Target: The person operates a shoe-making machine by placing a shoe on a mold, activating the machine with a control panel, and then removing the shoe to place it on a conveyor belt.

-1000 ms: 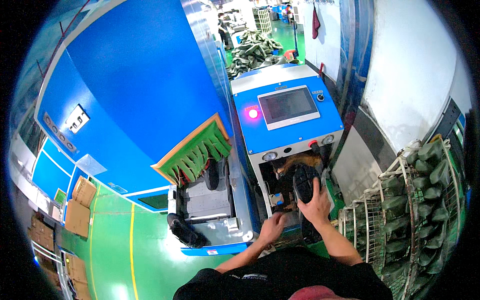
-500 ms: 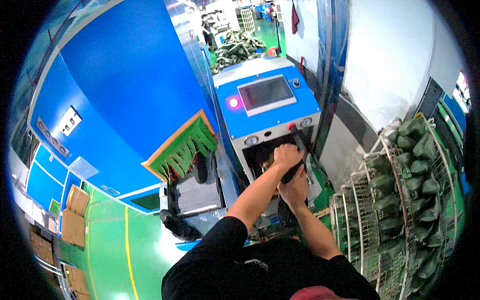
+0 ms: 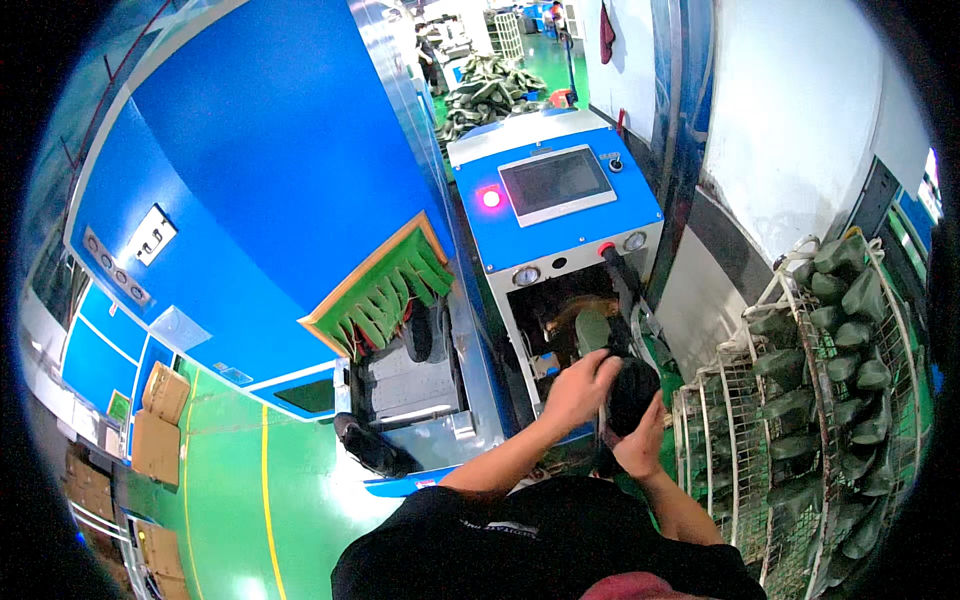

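Note:
Both of my hands are closed around a black shoe (image 3: 635, 392) in front of the blue-and-white machine (image 3: 560, 230). My left hand (image 3: 582, 390) grips it from the left, fingers over the near side. My right hand (image 3: 640, 442) holds it from below and the right, fingers partly hidden. A green last-shaped piece (image 3: 593, 330) shows just beyond my left hand, before the machine's dark opening; whether it joins the shoe I cannot tell.
Left of the machine, a conveyor (image 3: 405, 385) carries dark shoes (image 3: 372, 448) near a green fringed curtain (image 3: 385, 290). A wire rack (image 3: 800, 400) of green shoe lasts stands close on the right. More lasts lie in a pile (image 3: 490, 95) at the back. Cartons (image 3: 158, 430) stand far left.
My hands have drawn back from the machine's opening toward me and to the right, with the black shoe. The opening and the green piece now show. The view has shifted slightly.

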`<state>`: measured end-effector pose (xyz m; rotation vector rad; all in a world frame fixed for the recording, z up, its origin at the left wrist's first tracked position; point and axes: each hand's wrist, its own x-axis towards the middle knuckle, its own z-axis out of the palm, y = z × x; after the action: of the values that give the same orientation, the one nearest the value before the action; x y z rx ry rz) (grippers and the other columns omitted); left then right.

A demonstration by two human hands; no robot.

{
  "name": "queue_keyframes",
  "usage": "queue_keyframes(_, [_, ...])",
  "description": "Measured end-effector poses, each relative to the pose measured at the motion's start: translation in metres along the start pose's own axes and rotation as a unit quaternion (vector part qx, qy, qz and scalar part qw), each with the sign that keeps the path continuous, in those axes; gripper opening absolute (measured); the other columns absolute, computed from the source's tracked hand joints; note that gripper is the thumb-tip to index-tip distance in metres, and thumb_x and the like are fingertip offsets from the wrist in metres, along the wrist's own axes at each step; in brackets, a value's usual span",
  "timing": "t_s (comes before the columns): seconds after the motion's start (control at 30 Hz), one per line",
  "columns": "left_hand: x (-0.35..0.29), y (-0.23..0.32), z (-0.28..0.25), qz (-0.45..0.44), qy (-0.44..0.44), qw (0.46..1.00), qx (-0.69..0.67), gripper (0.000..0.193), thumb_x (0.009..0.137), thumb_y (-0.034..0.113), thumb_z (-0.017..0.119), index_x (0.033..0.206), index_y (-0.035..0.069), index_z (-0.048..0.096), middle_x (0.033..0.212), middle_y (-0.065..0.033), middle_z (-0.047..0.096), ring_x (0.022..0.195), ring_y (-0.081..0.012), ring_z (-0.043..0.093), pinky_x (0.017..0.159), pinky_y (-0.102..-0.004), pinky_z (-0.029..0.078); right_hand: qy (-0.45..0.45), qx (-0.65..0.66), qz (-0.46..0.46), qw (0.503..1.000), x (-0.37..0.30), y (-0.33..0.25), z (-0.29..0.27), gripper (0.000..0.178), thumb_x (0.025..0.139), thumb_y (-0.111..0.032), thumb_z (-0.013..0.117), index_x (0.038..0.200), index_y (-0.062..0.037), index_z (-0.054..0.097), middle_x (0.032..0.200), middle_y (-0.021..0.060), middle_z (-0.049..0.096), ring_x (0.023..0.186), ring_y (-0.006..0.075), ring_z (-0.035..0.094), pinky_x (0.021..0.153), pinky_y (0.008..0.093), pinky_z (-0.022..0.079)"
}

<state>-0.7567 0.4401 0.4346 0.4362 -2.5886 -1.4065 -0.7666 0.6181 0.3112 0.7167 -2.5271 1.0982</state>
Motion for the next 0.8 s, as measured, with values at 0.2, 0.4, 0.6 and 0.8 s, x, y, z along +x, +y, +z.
queue_keyframes(0.2, [-0.029, -0.122, 0.015, -0.319, -0.244, 0.849, -0.343, 0.095, 0.089, 0.081, 0.036, 0.146, 0.006, 0.046, 0.136, -0.0199, 0.058, 0.117, -0.0354, 0.062, 0.1, -0.0462, 0.048, -0.008, -0.07, -0.014, 0.997, -0.029, 0.007, -0.001, 0.121, 0.069, -0.036, 0.085, 0.151, 0.0122, 0.012, 0.142, 0.0386, 0.035, 0.126, 0.054, 0.044, 0.099, 0.056, 0.045])
queue_keyframes(0.4, [-0.05, -0.134, 0.03, -0.323, -0.441, 0.623, -0.559, 0.117, 0.075, 0.095, 0.03, 0.153, 0.008, 0.028, 0.129, -0.0252, 0.06, 0.104, -0.0306, 0.067, 0.092, -0.0423, 0.054, -0.091, -0.151, -0.125, 0.977, -0.052, 0.014, -0.036, 0.107, 0.07, -0.035, 0.083, 0.148, 0.0103, 0.026, 0.133, 0.0334, 0.046, 0.113, 0.0515, 0.054, 0.095, 0.0538, 0.048])
queue_keyframes(0.6, [-0.068, -0.164, 0.053, -0.326, -0.502, 0.487, -0.637, 0.081, 0.092, 0.076, 0.038, 0.129, 0.008, 0.061, 0.123, -0.011, 0.067, 0.099, -0.0225, 0.068, 0.091, -0.0396, 0.055, -0.318, -0.045, -0.201, 0.925, -0.017, -0.055, -0.114, 0.108, 0.076, -0.032, 0.083, 0.158, -0.0063, 0.018, 0.135, 0.0257, 0.05, 0.113, 0.0418, 0.057, 0.093, 0.0482, 0.049])
queue_keyframes(0.8, [-0.078, -0.174, 0.054, -0.432, -0.448, 0.562, -0.545, 0.052, 0.097, 0.047, 0.059, 0.133, 0.008, 0.058, 0.132, -0.0075, 0.062, 0.115, -0.0242, 0.061, 0.103, -0.0419, 0.047, -0.195, 0.396, 0.387, 0.81, -0.027, 0.006, -0.058, 0.094, 0.094, -0.019, 0.069, 0.161, -0.0159, 0.003, 0.123, 0.0137, 0.06, 0.098, 0.0237, 0.065, 0.086, 0.0371, 0.053])
